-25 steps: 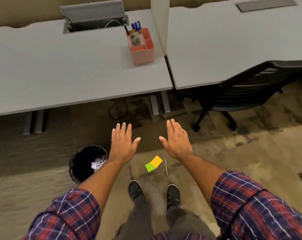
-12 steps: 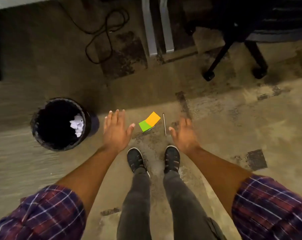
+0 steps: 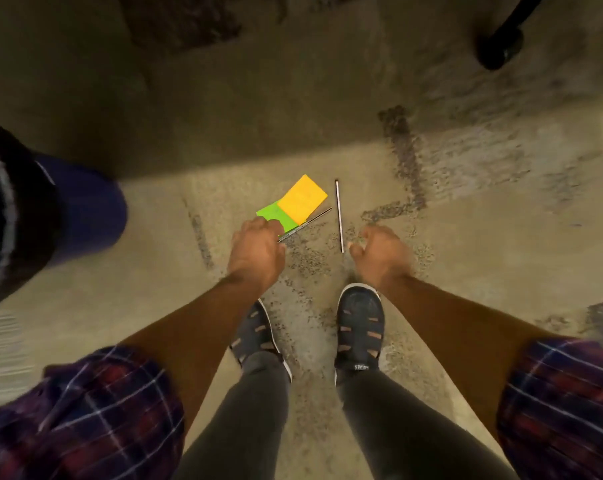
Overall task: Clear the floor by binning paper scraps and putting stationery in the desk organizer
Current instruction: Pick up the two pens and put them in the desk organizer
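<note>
Orange and green: two sticky notes on the floor (image 3: 466, 237), the orange note (image 3: 303, 199) overlapping the green note (image 3: 275, 216), straight ahead of your shoes (image 3: 360, 323).

Head view, items:
- Two thin dark sticks, likely pencils or pen refills; too small to tell. One stick (image 3: 307, 225) lies slanted along the notes' near edge; the other (image 3: 339, 216) lies almost straight, just right of them.
- Your left hand (image 3: 256, 251): curled, fingertips down at the green note's corner and the near end of the slanted stick. Whether it already pinches either, you cannot tell; the knuckles hide the contact.
- Your right hand (image 3: 379, 254): half closed, blurred, holding nothing, its thumb next to the straight stick's near end.
- Bin (image 3: 12, 216): dark, at the left edge, near your left arm.
- Desk organizer: not in view.

Risks, as judged: thin sticks on rough floor may roll or slip out of a shallow pinch. Notes grabbed together with a stick could end up binned as one.
</note>
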Demonstrator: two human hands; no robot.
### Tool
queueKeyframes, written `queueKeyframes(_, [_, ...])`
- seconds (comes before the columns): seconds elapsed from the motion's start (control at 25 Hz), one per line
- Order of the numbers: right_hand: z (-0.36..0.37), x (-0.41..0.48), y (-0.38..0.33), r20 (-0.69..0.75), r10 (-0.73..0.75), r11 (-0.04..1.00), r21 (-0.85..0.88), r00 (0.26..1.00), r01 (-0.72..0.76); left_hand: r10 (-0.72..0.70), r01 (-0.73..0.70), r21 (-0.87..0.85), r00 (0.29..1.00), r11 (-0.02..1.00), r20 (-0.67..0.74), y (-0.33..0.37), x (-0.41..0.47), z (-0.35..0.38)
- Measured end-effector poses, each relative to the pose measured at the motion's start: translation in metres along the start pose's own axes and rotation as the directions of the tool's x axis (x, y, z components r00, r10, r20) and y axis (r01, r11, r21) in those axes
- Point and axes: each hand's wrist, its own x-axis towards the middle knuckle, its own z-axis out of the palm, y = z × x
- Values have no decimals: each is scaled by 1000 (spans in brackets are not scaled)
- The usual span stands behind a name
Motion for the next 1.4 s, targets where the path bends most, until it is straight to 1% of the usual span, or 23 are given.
queueKeyframes(0.08, [18,31,-1,-5,46,998,36,999,-46,3,-3,-23,1000,1000,7,-4,31,25])
queueKeyframes(0.2, [41,76,-2,-11,65,998,19,998,-65,-12,11,-42,1000,999,-6,-8,76,55])
queueKeyframes(0.4, [63,117,-4,-67,65,996,61,996,-61,4,-13,95,996,995,94,-12,115,89])
queueKeyframes(0.48, [66,128,-11,-106,41,999,34,994,-37,12,-21,109,996,994,84,-13,117,96])
queueKeyframes(0.56, [67,136,-18,-124,13,999,-31,992,-17,20,-31,123,996,992,87,-13,116,97])
queueKeyframes(0.64, [65,137,-23,-96,8,998,-67,995,-14,-14,8,62,995,998,95,-14,110,92])
queueKeyframes(0.68, [63,137,-22,-90,9,999,-42,996,-12,-45,47,-12,994,999,100,-14,107,88])
queueKeyframes(0.76, [55,128,-20,-100,29,996,84,995,-20,-134,161,-213,982,964,133,-12,95,81])
queueKeyframes(0.8, [48,122,-20,-112,42,987,156,993,-24,-169,218,-343,971,914,167,-10,86,76])
queueKeyframes(0.84, [41,115,-19,-128,47,975,219,991,-18,-197,284,-495,955,821,221,-8,77,69])
queueKeyframes(0.88, [32,106,-20,-140,37,963,268,989,2,-219,363,-641,930,676,296,-6,67,61])
queueKeyframes(0.92, [21,95,-23,-150,8,955,293,989,37,-228,434,-742,901,511,370,-3,56,48])
queueKeyframes(0.96, [10,84,-27,-160,-24,950,305,987,72,-225,479,-792,878,378,423,-1,46,34])
queueKeyframes(1.0, [-1,75,-32,-176,-48,939,327,983,104,-215,499,-816,865,292,453,1,38,21])
queueKeyframes(1.08, [-25,53,-43,-217,-47,898,419,975,137,-185,502,-842,862,199,471,9,20,-8])
queueKeyframes(1.16, [-56,22,-63,-247,-6,844,518,969,137,-177,499,-861,860,100,478,23,-3,-45])
queueKeyframes(1.24, [-85,-14,-86,-255,32,724,673,967,153,-187,488,-873,858,6,478,39,-27,-83])
queueKeyframes(1.32, [-116,-58,-112,-287,70,565,801,955,199,-178,451,-888,870,-91,460,59,-55,-124])
queueKeyframes(1.4, [-147,-99,-136,-326,103,439,863,940,251,-146,408,-897,890,-172,433,77,-84,-164])
